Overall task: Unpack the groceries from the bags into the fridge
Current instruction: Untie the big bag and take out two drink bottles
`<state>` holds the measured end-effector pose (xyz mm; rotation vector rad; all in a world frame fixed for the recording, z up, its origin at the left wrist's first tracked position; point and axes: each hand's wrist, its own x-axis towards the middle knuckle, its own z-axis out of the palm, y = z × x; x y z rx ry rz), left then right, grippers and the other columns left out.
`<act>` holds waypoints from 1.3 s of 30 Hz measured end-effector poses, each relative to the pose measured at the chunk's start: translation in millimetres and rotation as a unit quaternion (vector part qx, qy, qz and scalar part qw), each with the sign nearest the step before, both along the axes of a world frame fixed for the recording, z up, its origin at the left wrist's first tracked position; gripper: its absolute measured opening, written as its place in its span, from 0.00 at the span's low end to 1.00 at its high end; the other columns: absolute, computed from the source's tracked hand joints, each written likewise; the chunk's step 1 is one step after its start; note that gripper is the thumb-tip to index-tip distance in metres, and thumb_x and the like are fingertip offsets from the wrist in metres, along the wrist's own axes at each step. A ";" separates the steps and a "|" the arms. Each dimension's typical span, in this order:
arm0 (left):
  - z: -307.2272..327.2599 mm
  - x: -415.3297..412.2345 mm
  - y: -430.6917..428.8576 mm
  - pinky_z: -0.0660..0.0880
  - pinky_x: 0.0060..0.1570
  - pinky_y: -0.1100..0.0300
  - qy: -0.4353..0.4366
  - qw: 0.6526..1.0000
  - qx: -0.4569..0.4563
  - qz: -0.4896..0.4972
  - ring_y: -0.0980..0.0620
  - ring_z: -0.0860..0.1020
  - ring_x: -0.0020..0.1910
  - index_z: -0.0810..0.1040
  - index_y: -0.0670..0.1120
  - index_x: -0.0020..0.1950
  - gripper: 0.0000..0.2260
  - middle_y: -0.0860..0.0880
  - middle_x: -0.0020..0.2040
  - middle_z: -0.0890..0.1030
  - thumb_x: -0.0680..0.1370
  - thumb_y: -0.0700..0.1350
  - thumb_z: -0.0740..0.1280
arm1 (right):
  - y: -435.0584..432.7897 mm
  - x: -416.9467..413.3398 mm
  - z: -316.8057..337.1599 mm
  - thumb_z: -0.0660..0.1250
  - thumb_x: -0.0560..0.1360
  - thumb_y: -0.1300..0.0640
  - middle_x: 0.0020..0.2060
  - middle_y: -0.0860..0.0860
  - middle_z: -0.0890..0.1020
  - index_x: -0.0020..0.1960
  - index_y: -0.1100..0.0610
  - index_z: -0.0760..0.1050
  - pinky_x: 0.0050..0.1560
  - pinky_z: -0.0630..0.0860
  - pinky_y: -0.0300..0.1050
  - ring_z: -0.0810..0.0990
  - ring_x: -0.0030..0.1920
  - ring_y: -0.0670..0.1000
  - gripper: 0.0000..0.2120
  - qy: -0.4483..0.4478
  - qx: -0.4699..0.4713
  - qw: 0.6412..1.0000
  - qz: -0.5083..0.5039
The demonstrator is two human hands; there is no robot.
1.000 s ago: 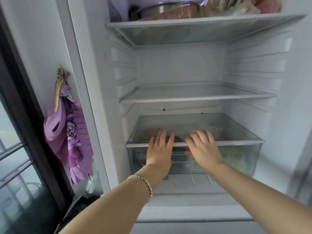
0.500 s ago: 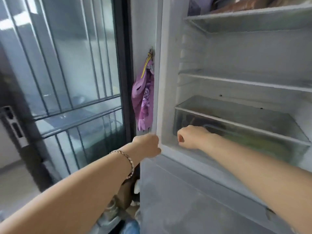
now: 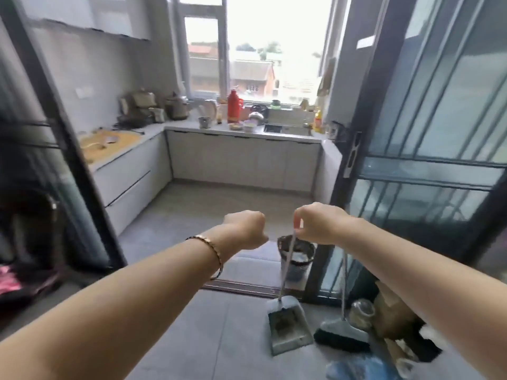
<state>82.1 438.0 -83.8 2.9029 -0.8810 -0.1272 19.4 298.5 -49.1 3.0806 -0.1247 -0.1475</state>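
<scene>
Both arms reach forward, level; left hand (image 3: 244, 229) and right hand (image 3: 319, 222) fisted, each grip curled together.

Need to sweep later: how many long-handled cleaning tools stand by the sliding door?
2. A dustpan stands on the tiles near the door track; a broom stands just right of it. The right arm may hide others.

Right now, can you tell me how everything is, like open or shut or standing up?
Left hand: curled, holding nothing.
Right hand: curled, nothing seen in it.
Sliding door: open.
Dustpan: standing on the floor, handle up.
Broom: upright, bristles on the floor.
Bin: upright, no lid.
Red flask: upright, cap on.
</scene>
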 end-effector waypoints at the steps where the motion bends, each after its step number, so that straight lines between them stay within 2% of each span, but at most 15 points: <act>1: -5.7 4.2 51.4 0.73 0.50 0.58 0.009 0.999 0.004 0.040 0.45 0.77 0.55 0.76 0.46 0.57 0.12 0.48 0.57 0.79 0.78 0.49 0.60 | 44.2 16.0 -4.9 0.58 0.77 0.55 0.55 0.54 0.80 0.56 0.55 0.77 0.49 0.73 0.43 0.78 0.55 0.57 0.13 0.002 -0.008 0.999 0.044; 6: -27.2 -5.4 281.5 0.71 0.52 0.58 0.054 0.972 0.012 0.227 0.45 0.76 0.58 0.76 0.47 0.56 0.12 0.47 0.59 0.78 0.77 0.50 0.60 | 248.7 54.5 -25.7 0.59 0.76 0.53 0.54 0.51 0.80 0.55 0.53 0.78 0.51 0.74 0.43 0.78 0.55 0.55 0.12 0.008 0.010 0.980 0.199; 10: -31.2 -43.5 465.8 0.70 0.50 0.58 0.075 0.931 0.004 0.359 0.44 0.76 0.57 0.76 0.48 0.56 0.11 0.48 0.58 0.77 0.77 0.48 0.60 | 433.2 61.5 -41.4 0.59 0.78 0.52 0.54 0.53 0.80 0.57 0.55 0.77 0.52 0.74 0.44 0.78 0.55 0.56 0.13 0.044 0.022 0.947 0.317; 14: -38.2 -84.4 610.0 0.69 0.49 0.57 0.084 0.880 0.001 0.468 0.44 0.75 0.58 0.74 0.48 0.58 0.12 0.47 0.59 0.76 0.77 0.48 0.59 | 591.6 57.0 -54.3 0.58 0.78 0.54 0.51 0.54 0.81 0.53 0.56 0.78 0.48 0.74 0.45 0.77 0.47 0.55 0.12 0.050 0.024 0.908 0.415; 18: -49.5 -115.5 711.2 0.69 0.50 0.56 0.084 0.829 -0.011 0.553 0.45 0.75 0.57 0.74 0.48 0.60 0.12 0.47 0.58 0.77 0.78 0.48 0.58 | 713.4 52.9 -67.1 0.58 0.78 0.52 0.50 0.55 0.80 0.53 0.57 0.78 0.51 0.74 0.49 0.78 0.52 0.57 0.13 0.068 0.022 0.871 0.487; 24: -76.3 -139.1 848.7 0.71 0.50 0.57 0.068 0.762 -0.039 0.643 0.45 0.77 0.55 0.75 0.48 0.58 0.12 0.49 0.56 0.79 0.78 0.48 0.58 | 881.4 64.2 -93.6 0.58 0.77 0.53 0.45 0.50 0.78 0.52 0.52 0.77 0.47 0.75 0.47 0.77 0.45 0.53 0.11 0.061 0.034 0.819 0.570; 26: -81.3 -142.2 891.5 0.74 0.51 0.56 0.062 0.740 -0.053 0.668 0.45 0.78 0.53 0.75 0.47 0.56 0.11 0.48 0.54 0.79 0.79 0.48 0.58 | 935.9 72.5 -104.0 0.57 0.76 0.52 0.47 0.49 0.78 0.52 0.50 0.76 0.46 0.74 0.46 0.78 0.47 0.53 0.10 0.075 0.044 0.798 0.597; 28: -83.8 -145.3 929.9 0.75 0.46 0.58 0.051 0.720 -0.076 0.688 0.47 0.78 0.47 0.76 0.45 0.54 0.10 0.48 0.47 0.79 0.79 0.47 0.58 | 983.8 79.6 -111.5 0.57 0.76 0.52 0.50 0.49 0.79 0.53 0.50 0.75 0.44 0.73 0.45 0.78 0.49 0.54 0.10 0.089 0.042 0.780 0.618; 30: -84.3 -148.2 969.0 0.72 0.38 0.61 0.029 0.691 -0.089 0.717 0.50 0.76 0.41 0.76 0.44 0.53 0.09 0.50 0.40 0.76 0.80 0.46 0.58 | 1034.5 83.5 -117.0 0.57 0.77 0.52 0.52 0.48 0.79 0.54 0.50 0.75 0.44 0.72 0.44 0.78 0.48 0.53 0.11 0.100 0.035 0.758 0.644; 32: -86.9 -153.6 1011.8 0.68 0.35 0.61 0.002 0.659 -0.091 0.747 0.52 0.74 0.38 0.76 0.44 0.52 0.10 0.49 0.41 0.77 0.79 0.45 0.58 | 1082.7 82.4 -118.8 0.57 0.77 0.52 0.52 0.50 0.80 0.57 0.51 0.75 0.43 0.73 0.44 0.79 0.46 0.53 0.12 0.100 0.027 0.737 0.668; 34: -88.1 -164.4 1050.9 0.66 0.33 0.62 -0.015 0.627 -0.101 0.772 0.53 0.71 0.38 0.77 0.45 0.53 0.10 0.48 0.44 0.75 0.79 0.45 0.58 | 1124.3 76.8 -122.0 0.56 0.78 0.53 0.52 0.51 0.80 0.60 0.53 0.75 0.44 0.74 0.44 0.79 0.48 0.53 0.14 0.108 0.028 0.723 0.682; 36: -93.1 -176.0 1082.2 0.64 0.34 0.64 -0.054 0.583 -0.167 0.793 0.54 0.69 0.36 0.77 0.46 0.52 0.08 0.49 0.41 0.72 0.78 0.43 0.60 | 1159.5 69.0 -130.5 0.56 0.78 0.54 0.54 0.51 0.80 0.60 0.53 0.75 0.47 0.75 0.45 0.79 0.52 0.54 0.14 0.117 0.027 0.714 0.690; 37: -100.7 -183.7 1098.0 0.65 0.35 0.63 -0.062 0.584 -0.147 0.796 0.53 0.70 0.37 0.77 0.46 0.51 0.07 0.49 0.39 0.72 0.78 0.42 0.61 | 1176.5 64.7 -136.3 0.56 0.78 0.54 0.54 0.51 0.80 0.59 0.53 0.75 0.49 0.75 0.46 0.79 0.53 0.54 0.14 0.118 0.025 0.711 0.693; 38: -107.1 -191.6 1116.7 0.66 0.37 0.62 -0.072 0.569 -0.160 0.804 0.51 0.73 0.39 0.77 0.45 0.49 0.06 0.48 0.39 0.73 0.78 0.42 0.61 | 1195.4 59.9 -143.7 0.56 0.78 0.53 0.54 0.51 0.80 0.59 0.52 0.75 0.50 0.76 0.46 0.79 0.53 0.54 0.14 0.117 0.025 0.709 0.695; 39: -112.0 -198.6 1136.0 0.69 0.39 0.60 -0.073 0.571 -0.148 0.805 0.48 0.75 0.43 0.77 0.44 0.49 0.06 0.47 0.42 0.76 0.78 0.42 0.61 | 1213.2 54.4 -150.8 0.56 0.78 0.52 0.54 0.51 0.80 0.59 0.52 0.75 0.50 0.75 0.46 0.79 0.53 0.54 0.14 0.118 0.025 0.709 0.694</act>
